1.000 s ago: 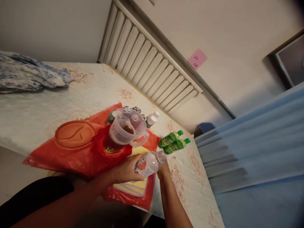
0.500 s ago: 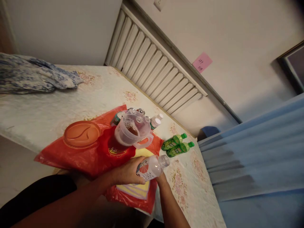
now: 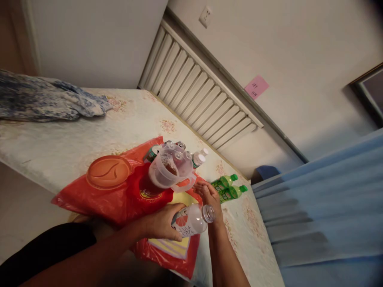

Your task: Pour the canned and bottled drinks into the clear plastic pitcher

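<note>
My left hand [image 3: 161,223] is wrapped round a clear plastic bottle [image 3: 196,219] with a grapefruit-slice label; its uncapped mouth points right. Just beyond the bottle, my right hand [image 3: 212,197] has its fingers stretched out beside the handle of a clear plastic pitcher [image 3: 183,177]. Whether the fingertips touch the handle I cannot tell. Brown, foamy liquid stands in the pitcher, which rests on a red plastic bag [image 3: 104,203]. An orange round lid [image 3: 109,171] lies on the bag to the left. Two green-capped bottles [image 3: 229,193] stand right behind my right hand.
Several cans [image 3: 151,153] and white-capped bottles [image 3: 200,158] are grouped behind the pitcher. A floral cloth [image 3: 134,119] covers the table. Crumpled patterned fabric [image 3: 50,99] lies at the far left. A radiator [image 3: 197,91] runs along the wall, and a blue curtain [image 3: 323,199] hangs at right.
My right hand has come out from behind the bottle and moved up toward the pitcher handle, fingers extended. My left hand still holds the bottle. The whole view has shifted slightly.
</note>
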A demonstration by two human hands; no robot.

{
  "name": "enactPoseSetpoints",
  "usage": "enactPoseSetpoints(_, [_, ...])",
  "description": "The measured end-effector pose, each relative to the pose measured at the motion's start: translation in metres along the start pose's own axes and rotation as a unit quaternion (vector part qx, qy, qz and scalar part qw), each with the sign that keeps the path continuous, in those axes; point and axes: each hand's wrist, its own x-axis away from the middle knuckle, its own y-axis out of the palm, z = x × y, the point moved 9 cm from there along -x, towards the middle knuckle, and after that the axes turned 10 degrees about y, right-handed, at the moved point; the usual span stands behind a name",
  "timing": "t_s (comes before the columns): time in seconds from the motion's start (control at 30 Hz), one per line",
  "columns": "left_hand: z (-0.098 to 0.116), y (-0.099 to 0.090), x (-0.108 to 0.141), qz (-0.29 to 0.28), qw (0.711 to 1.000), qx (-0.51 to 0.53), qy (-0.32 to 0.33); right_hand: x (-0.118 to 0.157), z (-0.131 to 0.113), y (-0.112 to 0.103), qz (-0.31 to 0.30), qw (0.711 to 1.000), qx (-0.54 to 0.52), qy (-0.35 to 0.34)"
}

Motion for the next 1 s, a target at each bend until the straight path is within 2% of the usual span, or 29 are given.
enactPoseSetpoints(0.13, [-0.002,-0.003,0.005,-0.010,0.999,0.034,-0.013,-0.001,-0.018,0.048,-0.080,0.997,0.000,-0.023])
enactPoseSetpoints(0.2, [-0.002,-0.005,0.008,-0.020,0.998,0.050,-0.016,-0.003,-0.021,0.065,-0.096,0.995,0.010,-0.030])
enactPoseSetpoints(0.37, [0.000,-0.011,0.013,-0.051,0.996,0.070,-0.017,-0.011,-0.025,0.092,-0.135,0.990,-0.016,-0.044])
enactPoseSetpoints(0.43, [0.000,-0.014,0.015,-0.059,0.995,0.073,-0.021,-0.013,-0.026,0.098,-0.132,0.990,-0.028,-0.045])
enactPoseSetpoints(0.57, [0.004,-0.017,0.017,-0.069,0.993,0.095,-0.019,-0.015,-0.033,0.103,-0.080,0.995,-0.027,-0.055])
enactPoseSetpoints(0.7, [0.007,-0.019,0.017,-0.075,0.992,0.103,-0.013,-0.012,-0.044,0.102,-0.061,0.995,-0.061,-0.057])
enactPoseSetpoints(0.83, [0.008,-0.020,0.016,-0.086,0.991,0.101,-0.021,-0.004,-0.062,0.086,-0.036,0.992,-0.106,-0.060])
enactPoseSetpoints(1.0, [0.012,-0.020,0.014,-0.105,0.990,0.097,-0.018,0.014,-0.108,0.055,0.013,0.987,-0.130,-0.089])
